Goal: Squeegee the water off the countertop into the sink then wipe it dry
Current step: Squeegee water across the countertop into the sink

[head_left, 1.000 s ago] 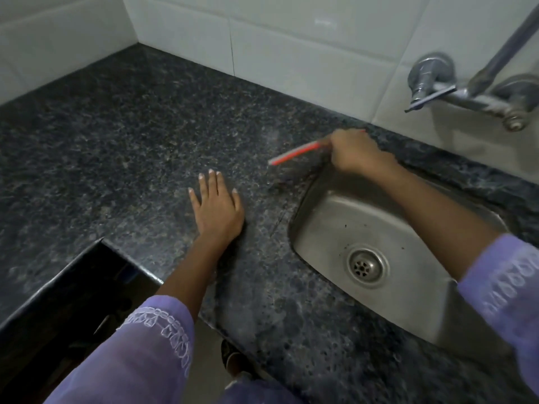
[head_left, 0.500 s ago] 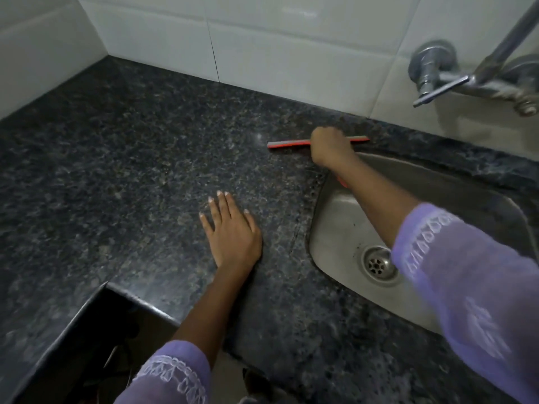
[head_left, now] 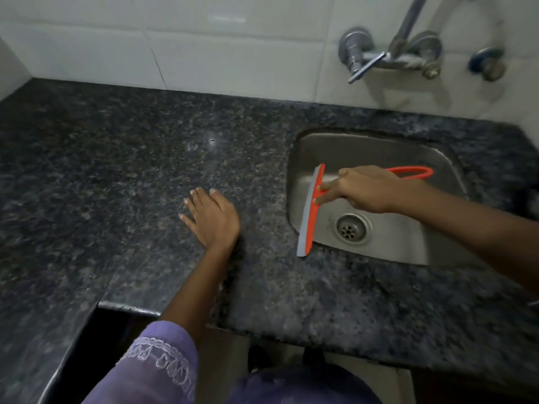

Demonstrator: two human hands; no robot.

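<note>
My right hand [head_left: 363,189] grips an orange squeegee [head_left: 310,211] with a grey rubber blade. The blade runs along the left edge of the steel sink [head_left: 408,243], its lower tip over the counter rim. The looped orange handle sticks out behind my hand, over the basin. My left hand [head_left: 211,218] rests flat, fingers spread, on the dark speckled granite countertop [head_left: 131,170], left of the sink. The drain [head_left: 351,227] lies just right of the blade.
A metal wall tap [head_left: 388,53] with a lever hangs on the white tiles above the sink. The counter's front edge has a dark cut-out at lower left [head_left: 96,330]. White tiled walls close the back and the left corner.
My right hand swept the squeegee from the back of the counter, near the wall, forward to the sink's left edge, turning the blade from crosswise to lengthwise. The left hand stayed flat.
</note>
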